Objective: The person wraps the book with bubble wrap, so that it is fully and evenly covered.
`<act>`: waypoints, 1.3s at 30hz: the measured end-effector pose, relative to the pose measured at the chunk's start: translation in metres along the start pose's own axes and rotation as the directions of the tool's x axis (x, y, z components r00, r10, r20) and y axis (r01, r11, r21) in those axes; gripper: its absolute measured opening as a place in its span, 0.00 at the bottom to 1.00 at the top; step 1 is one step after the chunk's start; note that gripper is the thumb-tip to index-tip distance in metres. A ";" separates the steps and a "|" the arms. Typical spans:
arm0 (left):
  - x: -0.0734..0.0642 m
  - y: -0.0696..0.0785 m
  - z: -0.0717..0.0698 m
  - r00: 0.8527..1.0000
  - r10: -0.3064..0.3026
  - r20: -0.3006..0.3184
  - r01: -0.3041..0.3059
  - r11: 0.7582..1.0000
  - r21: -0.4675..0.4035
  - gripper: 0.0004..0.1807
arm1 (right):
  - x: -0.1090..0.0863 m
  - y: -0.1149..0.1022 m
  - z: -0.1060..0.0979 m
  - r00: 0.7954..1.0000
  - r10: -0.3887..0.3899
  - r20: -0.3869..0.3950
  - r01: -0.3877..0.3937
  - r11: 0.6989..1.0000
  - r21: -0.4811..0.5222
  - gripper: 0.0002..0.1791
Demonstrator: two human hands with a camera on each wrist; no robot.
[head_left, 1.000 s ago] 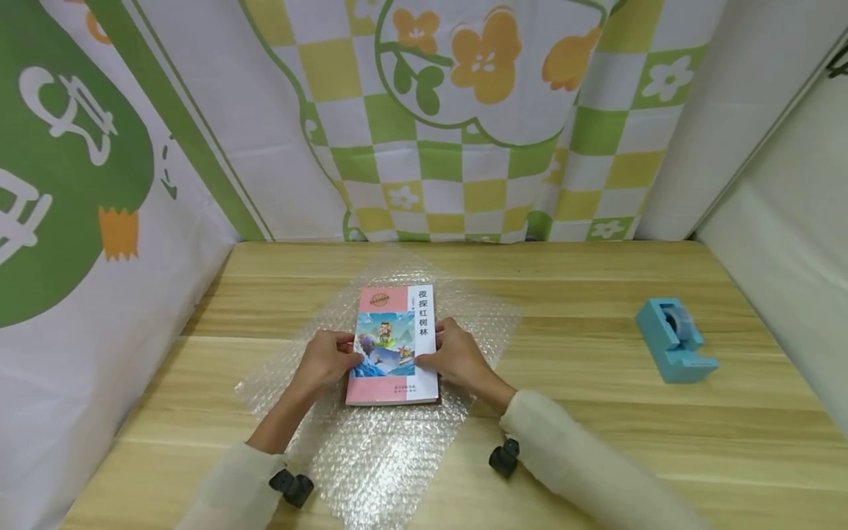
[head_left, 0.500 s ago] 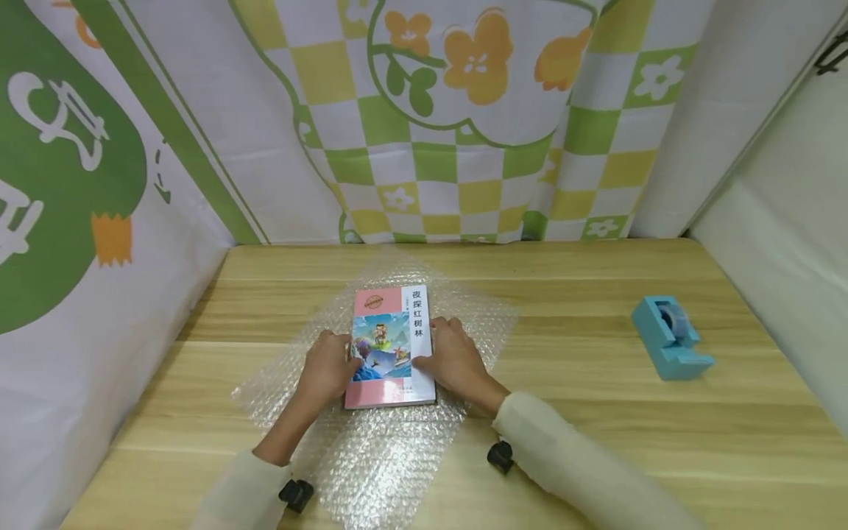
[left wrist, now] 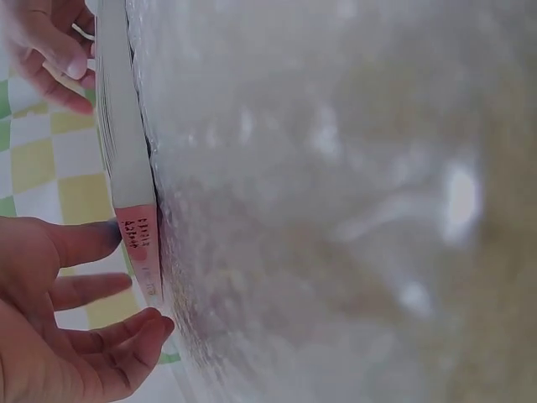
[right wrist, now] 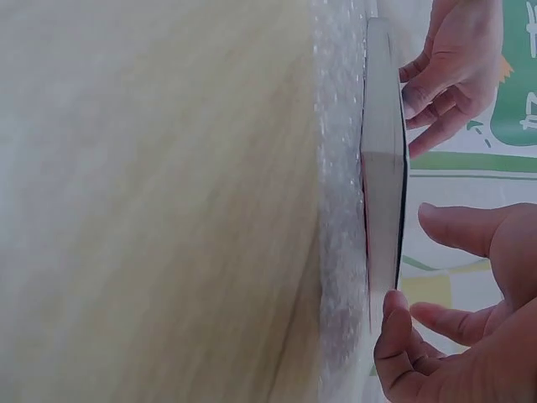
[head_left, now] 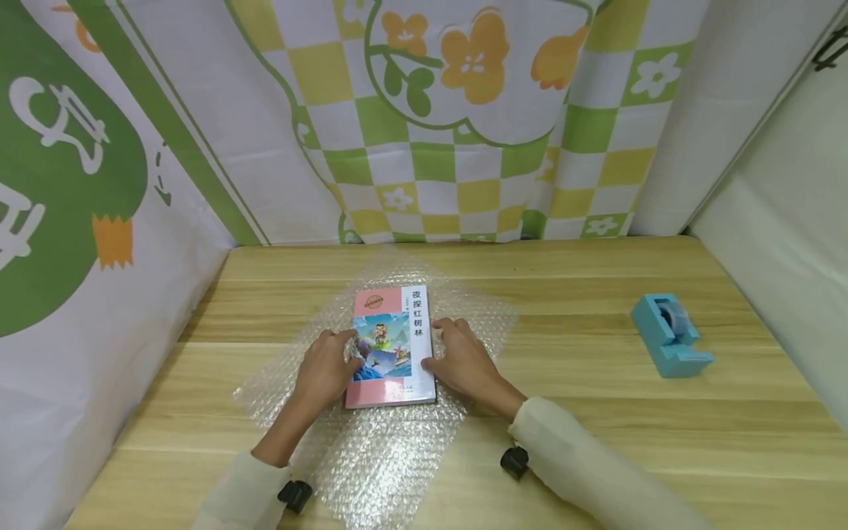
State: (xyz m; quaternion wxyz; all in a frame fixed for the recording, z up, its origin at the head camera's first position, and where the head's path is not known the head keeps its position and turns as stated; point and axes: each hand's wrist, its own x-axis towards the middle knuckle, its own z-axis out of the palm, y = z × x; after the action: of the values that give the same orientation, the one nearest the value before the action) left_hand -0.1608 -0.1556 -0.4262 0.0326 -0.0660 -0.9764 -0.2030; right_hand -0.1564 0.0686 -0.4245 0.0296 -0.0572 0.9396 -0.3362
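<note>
A paperback book [head_left: 387, 394] with a pink and white cover and a blue cartoon picture lies face up on a sheet of bubble wrap [head_left: 374, 464]. My left hand [head_left: 323, 374] is at its left side, thumb and index fingertip at the cover's edge. In the left wrist view that hand's thumb [left wrist: 88, 243] meets the pink spine, the other fingers loosely bent beside it. My right hand [head_left: 469, 364] is by the opposite side. The right wrist view has its thumb [right wrist: 457, 227] apart from the book, other fingertips close to the page edge.
A blue tape dispenser [head_left: 669, 338] with a roll of clear tape stands on the right of the wooden table [head_left: 576, 309]. A checked, flowered cloth [head_left: 457, 162] hangs along the table's back edge; white cloth walls flank both sides.
The book has come down flatter onto the bubble wrap. My right thumb has drawn back from the cover toward its right edge. The left index fingertip now shows at the cover's edge.
</note>
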 end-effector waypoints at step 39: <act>0.001 -0.021 -0.001 0.961 0.260 0.091 -0.267 0.961 0.067 0.21 | -0.089 -0.024 0.030 0.447 -0.769 0.457 0.893 0.350 -0.283 0.45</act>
State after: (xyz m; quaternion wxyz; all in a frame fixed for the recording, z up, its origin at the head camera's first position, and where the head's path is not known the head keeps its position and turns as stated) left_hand -0.1649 -0.1749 -0.4330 0.0220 -0.2023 -0.9667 -0.1555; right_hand -0.0631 0.0429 -0.4312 -0.0466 -0.5758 0.8150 -0.0448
